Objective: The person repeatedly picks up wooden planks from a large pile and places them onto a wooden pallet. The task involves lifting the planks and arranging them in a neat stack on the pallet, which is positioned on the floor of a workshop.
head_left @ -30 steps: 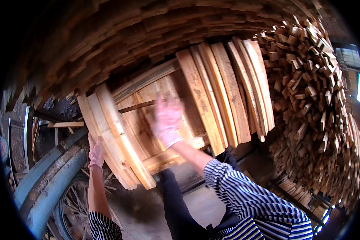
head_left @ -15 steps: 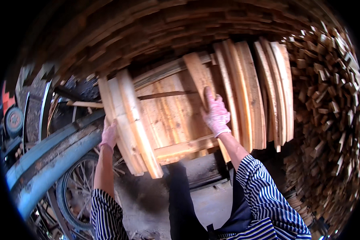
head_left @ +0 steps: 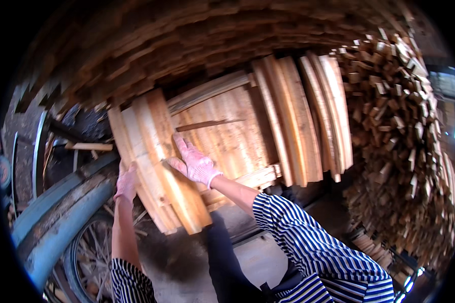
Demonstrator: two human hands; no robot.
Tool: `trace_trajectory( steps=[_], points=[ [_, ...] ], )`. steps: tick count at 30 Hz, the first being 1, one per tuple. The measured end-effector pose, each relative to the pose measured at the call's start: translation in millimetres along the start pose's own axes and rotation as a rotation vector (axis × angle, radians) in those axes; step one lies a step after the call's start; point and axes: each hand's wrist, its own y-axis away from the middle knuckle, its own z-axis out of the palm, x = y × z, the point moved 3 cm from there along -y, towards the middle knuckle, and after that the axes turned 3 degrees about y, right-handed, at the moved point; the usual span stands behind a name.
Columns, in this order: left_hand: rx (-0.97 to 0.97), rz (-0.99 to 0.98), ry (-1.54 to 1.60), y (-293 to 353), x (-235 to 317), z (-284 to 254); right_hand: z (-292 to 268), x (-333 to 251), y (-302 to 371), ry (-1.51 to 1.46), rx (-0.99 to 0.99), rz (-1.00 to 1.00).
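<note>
On the left side of a bed of pale boards (head_left: 222,144) stands a bundle of wooden boards (head_left: 149,164), side by side and slightly slanted. My left hand (head_left: 127,183), in a pinkish knit glove, grips the bundle's outer left edge, thumb on top; its other fingers are partly hidden. Against the bundle's right edge lies my right hand (head_left: 196,165), gloved alike. Its fingers are stretched and the thumb stands apart, touching the rightmost board. A thin dark strip of wood (head_left: 210,124) lies across the bed just beyond the right hand.
More upright boards (head_left: 285,121) stand in two groups on the right of the bed. Stacked timber (head_left: 197,55) curves across the far side, and a tall pile of cut wood (head_left: 389,136) rises at right. Blue metal beams (head_left: 68,202) and a spoked wheel (head_left: 93,247) are at left.
My right hand has moved left with the loose board it held, which now lies at the right of the left bundle; its fingers have opened. My left hand stays at the outer edge.
</note>
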Motion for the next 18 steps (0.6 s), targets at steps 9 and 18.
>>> trace_trajectory(
  steps=[9, 18],
  points=[
    [0.616, 0.343, -0.510, 74, 66, 96, -279, 143, 118, 0.716, 0.671, 0.805],
    [-0.491, 0.113, 0.625, 91, 77, 456, -293, 148, 112, 0.623, 0.513, 0.548]
  ],
)
